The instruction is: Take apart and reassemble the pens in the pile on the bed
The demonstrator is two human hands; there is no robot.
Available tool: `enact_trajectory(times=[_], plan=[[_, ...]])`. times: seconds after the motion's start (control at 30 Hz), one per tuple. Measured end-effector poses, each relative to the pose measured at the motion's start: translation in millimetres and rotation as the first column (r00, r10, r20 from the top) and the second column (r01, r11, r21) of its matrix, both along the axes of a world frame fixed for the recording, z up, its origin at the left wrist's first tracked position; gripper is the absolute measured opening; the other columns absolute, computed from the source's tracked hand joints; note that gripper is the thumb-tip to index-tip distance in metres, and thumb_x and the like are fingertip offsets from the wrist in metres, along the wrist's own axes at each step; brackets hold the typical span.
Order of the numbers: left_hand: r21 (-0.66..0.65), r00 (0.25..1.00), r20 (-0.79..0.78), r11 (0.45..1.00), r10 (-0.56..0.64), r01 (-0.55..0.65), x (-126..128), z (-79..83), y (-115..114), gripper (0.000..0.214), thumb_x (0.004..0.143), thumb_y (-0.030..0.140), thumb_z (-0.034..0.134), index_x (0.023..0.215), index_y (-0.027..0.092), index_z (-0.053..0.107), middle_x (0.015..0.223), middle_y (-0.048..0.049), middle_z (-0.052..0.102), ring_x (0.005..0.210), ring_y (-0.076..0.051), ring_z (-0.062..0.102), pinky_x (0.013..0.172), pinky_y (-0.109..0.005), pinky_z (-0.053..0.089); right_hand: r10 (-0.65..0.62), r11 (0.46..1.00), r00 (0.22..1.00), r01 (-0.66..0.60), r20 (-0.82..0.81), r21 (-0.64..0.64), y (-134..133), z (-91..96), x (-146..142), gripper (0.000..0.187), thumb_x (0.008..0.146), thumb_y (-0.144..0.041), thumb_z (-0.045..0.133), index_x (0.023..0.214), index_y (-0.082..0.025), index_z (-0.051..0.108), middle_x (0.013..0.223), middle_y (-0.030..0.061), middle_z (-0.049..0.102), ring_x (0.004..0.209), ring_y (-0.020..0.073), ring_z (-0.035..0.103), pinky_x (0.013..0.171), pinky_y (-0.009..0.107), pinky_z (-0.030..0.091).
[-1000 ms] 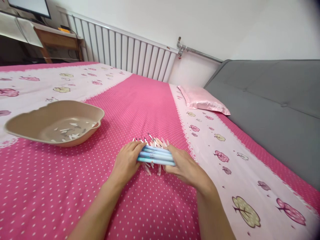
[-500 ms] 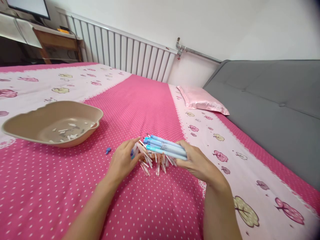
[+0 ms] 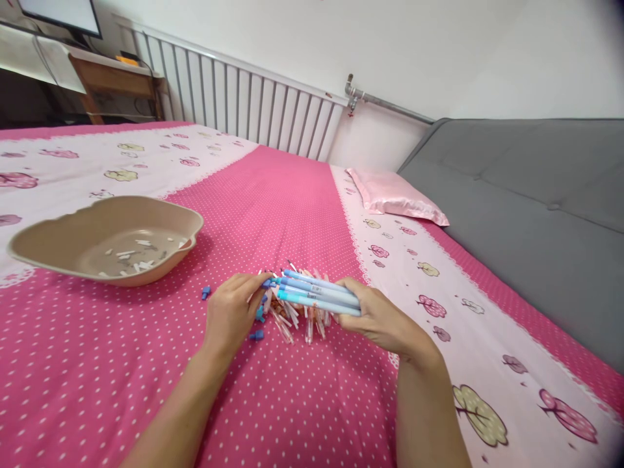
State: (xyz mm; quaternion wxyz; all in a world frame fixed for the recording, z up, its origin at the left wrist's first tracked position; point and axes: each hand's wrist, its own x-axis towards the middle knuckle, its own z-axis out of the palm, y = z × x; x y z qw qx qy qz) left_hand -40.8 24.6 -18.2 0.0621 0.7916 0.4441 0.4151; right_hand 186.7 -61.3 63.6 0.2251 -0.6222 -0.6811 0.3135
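My right hand (image 3: 373,316) is closed around a bundle of blue pens (image 3: 319,292), held nearly level with their far ends pointing left. My left hand (image 3: 236,309) pinches a small blue pen cap (image 3: 268,283) at the left end of the bundle, touching or very close to the pens. Beneath both hands lies a pile of clear and white pen parts (image 3: 287,318), partly hidden by the bundle. Other small blue caps rest on the bedspread: one cap (image 3: 206,292) left of my left hand, another cap (image 3: 257,335) in front of the pile.
A beige basin (image 3: 97,218) with several white bits inside stands at the left on the pink dotted bedspread (image 3: 273,403). Farther back are a pink pillow (image 3: 397,195), a grey padded headboard (image 3: 526,195), a white radiator (image 3: 234,91) and a desk with a monitor (image 3: 63,16).
My left hand has closed its fingers on a blue cap at the pens' ends. Another blue cap now shows in front of the pile. The bundle has shifted slightly left and down.
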Motion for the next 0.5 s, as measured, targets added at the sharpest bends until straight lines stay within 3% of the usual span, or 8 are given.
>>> enact_trajectory(times=[0.13, 0.23, 0.3, 0.4, 0.47, 0.5], plan=[[-0.057, 0.991, -0.001, 0.99, 0.13, -0.13, -4, -3.8, 3, 0.029, 0.083, 0.031, 0.047, 0.101, 0.023, 0.068, 0.092, -0.006, 0.071, 0.083, -0.022, 0.063, 0.076, -0.032, 0.047, -0.012, 1.0, 0.998, 0.013, -0.057, 0.003, 1, -0.9, 4, 0.012, 0.072, -0.018, 0.052, 0.082, -0.02, 0.047, 0.07, -0.0053, 0.045, 0.061, 0.0102, 0.04, 0.053, 0.023, 0.029], [-0.15, 0.987, -0.013, 0.976, 0.158, -0.158, -2, -4.0, 4, 0.041, 0.078, 0.027, 0.05, 0.118, 0.02, 0.059, 0.106, -0.0098, 0.068, 0.095, -0.026, 0.061, 0.082, -0.038, 0.046, -0.035, 0.999, 0.992, 0.034, -0.121, -0.01, 3, -2.4, 6, 0.014, 0.072, -0.019, 0.053, 0.086, -0.019, 0.049, 0.07, -0.0051, 0.045, 0.06, 0.0101, 0.04, 0.054, 0.023, 0.03], [-0.149, 0.995, 0.013, 0.984, 0.099, -0.096, 2, -0.7, 1, 0.054, 0.074, 0.025, 0.054, 0.127, 0.015, 0.05, 0.118, -0.0133, 0.062, 0.107, -0.029, 0.056, 0.091, -0.042, 0.043, -0.049, 0.999, 0.98, 0.046, -0.192, -0.016, 5, -3.5, 4, 0.018, 0.073, -0.019, 0.053, 0.091, -0.019, 0.05, 0.071, -0.0048, 0.046, 0.06, 0.0099, 0.041, 0.055, 0.023, 0.032], [-0.165, 0.986, 0.165, 0.985, -0.018, 0.045, 11, 8.5, -8, 0.056, 0.07, 0.027, 0.059, 0.125, 0.016, 0.052, 0.125, -0.0136, 0.057, 0.117, -0.03, 0.05, 0.1, -0.045, 0.035, -0.06, 0.998, 0.947, 0.054, -0.316, -0.027, 9, -4.9, -2, 0.026, 0.073, -0.024, 0.058, 0.098, -0.019, 0.052, 0.076, -0.0034, 0.051, 0.062, 0.01, 0.044, 0.057, 0.023, 0.034], [-0.288, 0.914, 0.401, 0.94, -0.056, 0.184, 20, 14.9, -17, 0.059, 0.066, 0.03, 0.067, 0.122, 0.018, 0.053, 0.123, -0.0134, 0.058, 0.117, -0.03, 0.05, 0.1, -0.045, 0.035, -0.067, 0.998, 0.914, 0.057, -0.399, -0.039, 12, -6.3, -6, 0.031, 0.072, -0.027, 0.062, 0.101, -0.019, 0.054, 0.079, -0.0022, 0.054, 0.064, 0.01, 0.047, 0.057, 0.022, 0.035], [-0.368, 0.831, 0.555, 0.885, -0.036, 0.284, 25, 17.5, -21, 0.065, 0.062, 0.031, 0.071, 0.123, 0.018, 0.052, 0.122, -0.0136, 0.059, 0.116, -0.031, 0.051, 0.099, -0.045, 0.037, -0.072, 0.997, 0.893, 0.055, -0.445, -0.051, 13, -7.4, -9, 0.034, 0.072, -0.028, 0.064, 0.103, -0.019, 0.054, 0.081, -0.0014, 0.056, 0.065, 0.0101, 0.048, 0.058, 0.022, 0.036]])
